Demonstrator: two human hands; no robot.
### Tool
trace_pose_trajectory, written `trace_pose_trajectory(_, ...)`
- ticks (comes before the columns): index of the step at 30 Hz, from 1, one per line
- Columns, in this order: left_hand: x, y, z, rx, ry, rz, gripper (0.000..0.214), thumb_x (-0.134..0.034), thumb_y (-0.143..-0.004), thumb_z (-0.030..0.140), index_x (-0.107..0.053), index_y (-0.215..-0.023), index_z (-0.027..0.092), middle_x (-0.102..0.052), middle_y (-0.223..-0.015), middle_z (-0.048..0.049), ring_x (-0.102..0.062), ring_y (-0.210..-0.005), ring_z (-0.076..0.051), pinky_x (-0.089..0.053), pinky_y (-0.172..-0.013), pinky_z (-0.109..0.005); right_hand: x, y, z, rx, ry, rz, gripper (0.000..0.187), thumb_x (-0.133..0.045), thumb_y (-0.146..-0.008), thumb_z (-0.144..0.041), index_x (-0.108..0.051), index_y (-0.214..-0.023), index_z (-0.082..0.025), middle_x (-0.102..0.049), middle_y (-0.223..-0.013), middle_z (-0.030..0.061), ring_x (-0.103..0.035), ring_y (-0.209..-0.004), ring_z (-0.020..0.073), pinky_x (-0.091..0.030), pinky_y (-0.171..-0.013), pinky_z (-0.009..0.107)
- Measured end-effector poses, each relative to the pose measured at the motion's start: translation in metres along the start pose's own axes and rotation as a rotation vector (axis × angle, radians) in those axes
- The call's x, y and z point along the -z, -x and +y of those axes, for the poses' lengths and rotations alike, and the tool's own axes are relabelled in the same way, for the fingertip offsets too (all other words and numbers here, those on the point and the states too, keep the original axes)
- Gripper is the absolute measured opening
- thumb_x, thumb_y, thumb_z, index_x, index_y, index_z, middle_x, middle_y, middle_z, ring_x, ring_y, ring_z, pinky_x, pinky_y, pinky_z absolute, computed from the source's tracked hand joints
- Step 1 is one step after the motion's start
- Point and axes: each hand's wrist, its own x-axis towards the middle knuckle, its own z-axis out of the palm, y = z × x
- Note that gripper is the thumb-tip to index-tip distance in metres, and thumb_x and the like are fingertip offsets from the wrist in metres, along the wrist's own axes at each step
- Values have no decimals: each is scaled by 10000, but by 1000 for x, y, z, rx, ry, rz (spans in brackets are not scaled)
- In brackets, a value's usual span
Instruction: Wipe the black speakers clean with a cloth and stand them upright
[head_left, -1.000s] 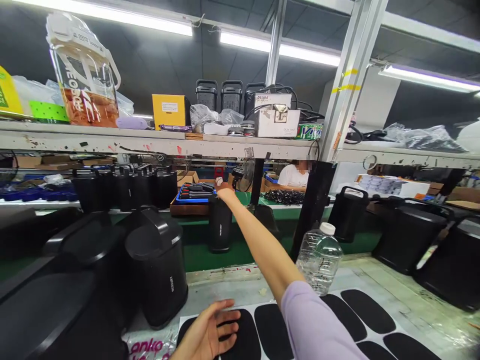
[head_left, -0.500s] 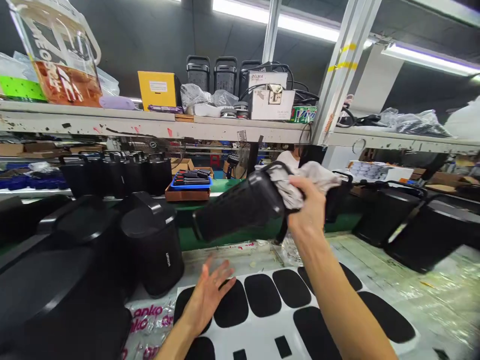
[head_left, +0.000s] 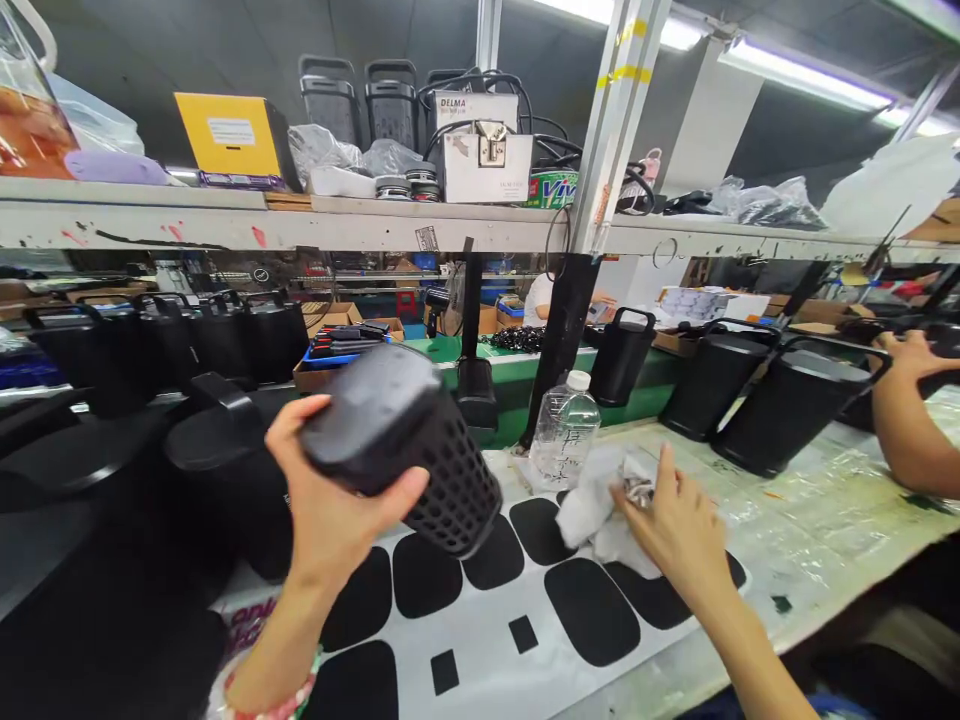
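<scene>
My left hand (head_left: 330, 500) is wrapped around one end of a black perforated casing (head_left: 442, 470), its smooth end tilted up toward me and its round holes facing right. The casing hangs tilted above a white sheet (head_left: 480, 655) that carries black rounded pads (head_left: 592, 612). To the right, my right hand (head_left: 671, 520) pinches a crumpled white cloth (head_left: 600, 510), low over the sheet's far right part. Behind the cloth a clear plastic bottle (head_left: 564, 430) with a white cap and handwriting stands upright.
Large black units with handles (head_left: 217, 450) crowd the left side. More black handled units (head_left: 787, 410) stand at the right, near a co-worker's arm (head_left: 911, 430). A shelf (head_left: 360, 222) crosses above with boxes and cables. A dark post (head_left: 559, 350) rises behind the bottle.
The casing has passed from my right hand to my left, moving left and turning. My right hand, keeping the cloth, has come down toward the sheet. The view has swung right.
</scene>
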Motion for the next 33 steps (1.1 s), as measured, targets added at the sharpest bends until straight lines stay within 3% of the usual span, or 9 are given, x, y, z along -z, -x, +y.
trace_pose_trajectory(2,-8,6,-4,-74,-181,-131,861,-870,-454,314,-424,-1188,260,-437,-1249,-59,-537,-1082,-258,-472,-917,-388,-12,14,30,159,169,-32,492,-470,-760,-306,-564,-1203,-116,-642,-996,197,-622,-887,351,-494,-737,489)
trace_pose_trajectory(5,-14,13,-7,24,-217,-258,834,-847,-511,339,-402,-1214,285,-426,-1220,-50,-574,-981,-229,-505,-815,-356,-40,54,52,346,185,-231,238,-408,-786,-205,-590,-939,-212,-637,-795,69,-620,-741,240,-494,-669,364)
trace_pose_trajectory(7,-11,14,-8,55,-201,-278,869,-841,-518,359,-365,-1241,291,-416,-1205,-51,-591,-925,-211,-523,-764,-338,-56,76,52,364,255,-208,144,-431,-848,-262,-569,-837,-224,-635,-821,75,-600,-770,265,-469,-677,394)
trace_pose_trajectory(10,-2,14,-10,71,-189,-283,855,-840,-529,361,-337,-1217,288,-440,-1168,-48,-615,-874,-200,-544,-743,-342,-68,85,45,414,389,-98,246,-447,-922,-414,-553,-828,-214,-616,-820,92,-558,-764,303,-422,-660,432)
trace_pose_trajectory(15,9,10,-14,132,-226,-281,819,-849,-535,383,-353,-1181,301,-431,-1226,-61,-621,-921,-226,-561,-764,-374,-68,77,46,451,297,-55,308,-407,-967,-446,-479,-762,-229,-545,-689,47,-531,-673,243,-405,-628,377)
trace_pose_trajectory(19,11,7,-17,118,-207,-248,803,-850,-545,367,-367,-1184,304,-411,-1242,-63,-627,-897,-216,-581,-718,-350,-68,77,51,443,217,-51,267,-400,-973,-422,-541,-868,-221,-609,-813,73,-566,-766,263,-427,-674,399)
trace_pose_trajectory(27,12,9,-20,123,-246,-267,853,-840,-560,411,-331,-1237,310,-400,-1257,-53,-629,-840,-189,-561,-708,-336,-61,72,44,378,86,-213,317,-469,-928,-513,-591,-842,-233,-600,-748,47,-587,-722,250,-471,-668,413)
trace_pose_trajectory(31,13,10,-23,63,-252,-243,857,-846,-547,424,-350,-1236,306,-345,-1297,-52,-600,-919,-201,-552,-727,-327,-49,73,44,385,-6,-369,295,-533,-907,-449,-560,-707,-234,-579,-789,42,-592,-779,235,-499,-728,412)
trace_pose_trajectory(33,13,10,-24,51,-218,-238,851,-856,-542,406,-364,-1230,304,-325,-1303,-49,-590,-908,-192,-555,-715,-312,-43,73,44,362,-61,-404,187,-559,-887,-387,-581,-782,-234,-594,-911,63,-604,-873,238,-509,-787,414)
